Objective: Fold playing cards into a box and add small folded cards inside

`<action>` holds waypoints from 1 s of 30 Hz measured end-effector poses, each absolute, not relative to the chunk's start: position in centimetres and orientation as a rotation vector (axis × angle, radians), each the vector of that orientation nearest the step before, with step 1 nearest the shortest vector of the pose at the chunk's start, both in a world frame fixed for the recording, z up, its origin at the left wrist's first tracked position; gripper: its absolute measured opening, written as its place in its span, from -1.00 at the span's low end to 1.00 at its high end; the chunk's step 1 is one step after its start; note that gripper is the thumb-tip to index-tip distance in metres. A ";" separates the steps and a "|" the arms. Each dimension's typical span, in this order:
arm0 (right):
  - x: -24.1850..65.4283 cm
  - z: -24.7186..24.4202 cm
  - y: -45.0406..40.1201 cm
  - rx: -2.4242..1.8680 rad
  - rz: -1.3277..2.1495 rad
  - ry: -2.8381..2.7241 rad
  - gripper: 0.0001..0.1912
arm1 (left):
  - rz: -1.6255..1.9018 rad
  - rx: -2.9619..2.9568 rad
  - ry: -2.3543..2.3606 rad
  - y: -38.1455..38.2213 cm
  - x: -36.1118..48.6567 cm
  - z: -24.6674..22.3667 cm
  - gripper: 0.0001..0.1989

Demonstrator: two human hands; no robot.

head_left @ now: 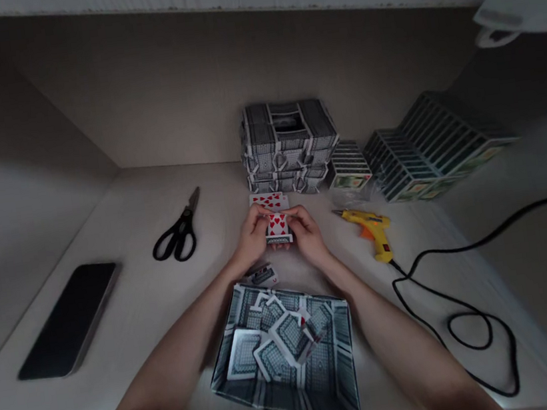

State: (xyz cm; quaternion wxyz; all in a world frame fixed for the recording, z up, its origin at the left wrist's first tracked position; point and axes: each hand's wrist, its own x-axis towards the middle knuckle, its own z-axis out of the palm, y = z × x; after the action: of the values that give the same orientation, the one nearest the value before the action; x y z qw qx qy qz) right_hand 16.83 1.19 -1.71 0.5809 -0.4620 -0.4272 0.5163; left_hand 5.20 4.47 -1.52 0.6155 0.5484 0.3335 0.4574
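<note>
Between my two hands is a playing card (276,223) with red hearts facing up and a patterned strip along its near edge. My left hand (253,234) grips its left side with the thumb on top. On the right side, my right hand (306,233) pinches it the same way. Just beyond the fingers lies another hearts card (267,200). Nearer me stands an open box (347,383) made of patterned playing cards, with several loose cards (273,353) inside. A small folded card piece (263,275) sits by its far edge.
Stacked card-covered boxes (290,142) stand at the back. To their right are packs of cards (431,144). A yellow glue gun (371,229) trails a black cord (426,253). Black-handled scissors (180,233) and a phone (70,320) lie at left. A shelf edge (207,8) hangs above.
</note>
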 end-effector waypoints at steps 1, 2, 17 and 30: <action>16.8 -1.8 1.2 -1.078 1.196 -0.993 -0.85 | 1.068 1.269 0.783 4.5 5.2 -1.5 -0.98; 16.8 -1.8 1.2 -1.081 1.182 -0.989 -0.86 | 1.081 1.277 0.803 4.4 5.1 -1.6 -0.98; 17.5 -2.1 1.3 -0.867 1.502 -0.826 -0.74 | 1.176 1.285 0.987 5.1 4.7 -0.9 -0.94; 18.5 -1.2 0.9 -0.981 1.979 -0.869 -0.63 | 1.041 1.500 0.922 4.7 4.5 -1.0 -0.82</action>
State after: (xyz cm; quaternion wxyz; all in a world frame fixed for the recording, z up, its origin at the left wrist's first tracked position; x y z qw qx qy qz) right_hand 18.45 0.93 -1.25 0.3746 -0.3831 -0.3393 0.7732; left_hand 4.51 4.68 -0.96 0.5211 0.6259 0.3846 0.4345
